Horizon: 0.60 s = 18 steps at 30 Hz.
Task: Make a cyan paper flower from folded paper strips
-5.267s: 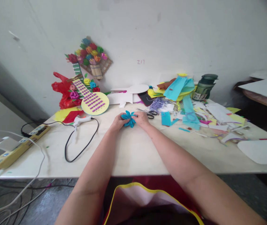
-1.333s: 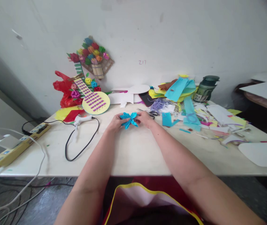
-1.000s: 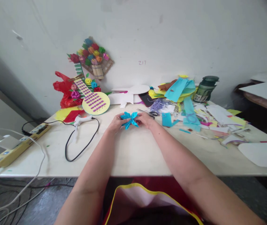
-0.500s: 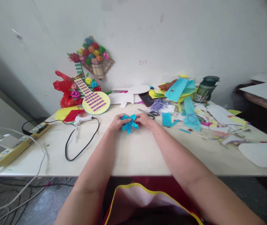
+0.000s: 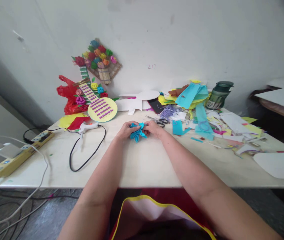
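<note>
A blue paper flower (image 5: pixel 137 134) with several pointed petals is held between my two hands, over the middle of the table. My left hand (image 5: pixel 126 129) pinches its left side, thumb on top of the petals. The fingers of my right hand (image 5: pixel 152 128) are closed on the flower's right side. Some petals and the underside are hidden by my fingers. Black-handled scissors (image 5: pixel 162 122) lie just beyond my right hand.
A white glue gun (image 5: pixel 88 127) with a looping black cable lies left, near a yellow power strip (image 5: pixel 19 156). Behind stands a yellow round panel with purple strips (image 5: pixel 102 109). Paper scraps (image 5: pixel 231 123) and a green bottle (image 5: pixel 218 95) are at the right.
The blue flower has tilted slightly between my fingers, and its petals show at a different angle. Both hands stay in nearly the same place.
</note>
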Tool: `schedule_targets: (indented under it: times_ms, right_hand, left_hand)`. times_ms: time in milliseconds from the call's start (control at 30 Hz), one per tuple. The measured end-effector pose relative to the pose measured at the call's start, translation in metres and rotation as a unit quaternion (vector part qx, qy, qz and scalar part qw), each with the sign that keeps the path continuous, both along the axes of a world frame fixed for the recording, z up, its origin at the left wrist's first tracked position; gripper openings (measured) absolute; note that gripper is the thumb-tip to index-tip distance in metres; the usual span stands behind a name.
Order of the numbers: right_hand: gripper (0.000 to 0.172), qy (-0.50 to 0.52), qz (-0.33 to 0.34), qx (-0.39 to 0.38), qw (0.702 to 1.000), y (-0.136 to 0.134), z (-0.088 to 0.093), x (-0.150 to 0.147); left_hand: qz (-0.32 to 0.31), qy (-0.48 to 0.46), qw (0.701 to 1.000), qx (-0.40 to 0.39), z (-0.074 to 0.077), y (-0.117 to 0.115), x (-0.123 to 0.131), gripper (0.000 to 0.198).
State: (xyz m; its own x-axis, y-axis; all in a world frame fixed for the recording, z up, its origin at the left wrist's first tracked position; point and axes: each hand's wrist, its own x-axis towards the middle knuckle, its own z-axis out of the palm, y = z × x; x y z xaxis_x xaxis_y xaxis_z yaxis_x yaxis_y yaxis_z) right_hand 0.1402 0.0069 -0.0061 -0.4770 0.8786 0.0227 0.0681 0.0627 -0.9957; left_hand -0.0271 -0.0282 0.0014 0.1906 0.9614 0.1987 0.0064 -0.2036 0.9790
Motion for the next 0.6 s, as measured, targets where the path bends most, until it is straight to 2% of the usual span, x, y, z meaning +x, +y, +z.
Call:
schedule_targets:
  times_ms: [133,333,500,600]
  right_hand:
    - [0.022,0.028,-0.006,-0.011,1.0,-0.0022,0.0035,-0.0015]
    - [0.024,0.077,0.003,-0.081,0.994,-0.0031,0.0048,-0.0008]
    - [0.022,0.121,0.045,-0.139,0.982,-0.0043,0.0061,0.0023]
    - [0.024,0.124,0.058,-0.113,0.984,-0.0054,0.0067,0.0042]
  left_hand:
    - [-0.002,-0.026,0.999,0.043,0.0022,-0.0006,0.0018,0.025]
    - [-0.022,-0.035,0.997,0.068,0.0044,-0.001,0.0031,0.021]
    - [-0.038,-0.028,0.996,0.075,0.0064,-0.0008,0.0038,0.021]
    - [-0.042,-0.05,0.995,0.072,0.0079,-0.0013,0.0054,0.02]
